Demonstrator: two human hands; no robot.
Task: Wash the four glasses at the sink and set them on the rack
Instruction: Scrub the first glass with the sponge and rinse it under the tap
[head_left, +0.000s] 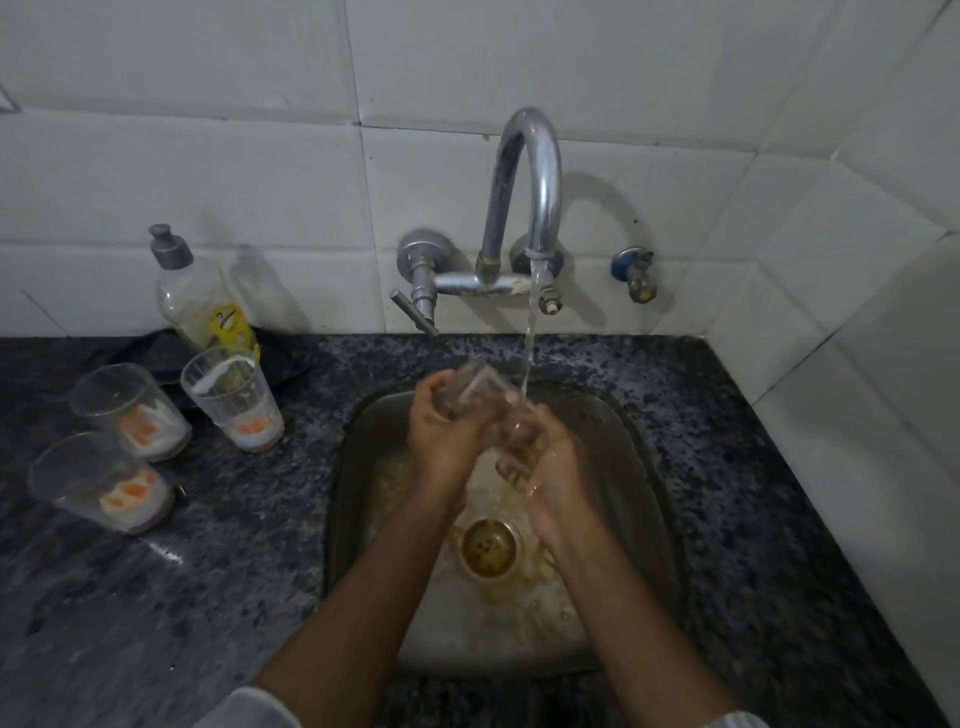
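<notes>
Head view: over the worn steel sink (363, 519), the left hand (441, 431) and right hand (540, 462) together held a clear tumbler glass (480, 392) tilted under the stream from the curved chrome tap (524, 171), fingers curled round it. Three soiled clear glasses (231, 397) stood on the speckled dark granite bench (156, 597) at left, near a dish-soap bottle (200, 296).

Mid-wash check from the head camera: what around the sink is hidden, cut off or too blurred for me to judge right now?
- Rack: not in the head view at all.
- Glass under the tap: motion-blurred, partly covered by the left hand and right hand; cleanliness unreadable.
- Right fingers: hidden behind the glass and water.
- Soap bottle label: too small to read.
- Sink floor: partly hidden by the forearms.
</notes>
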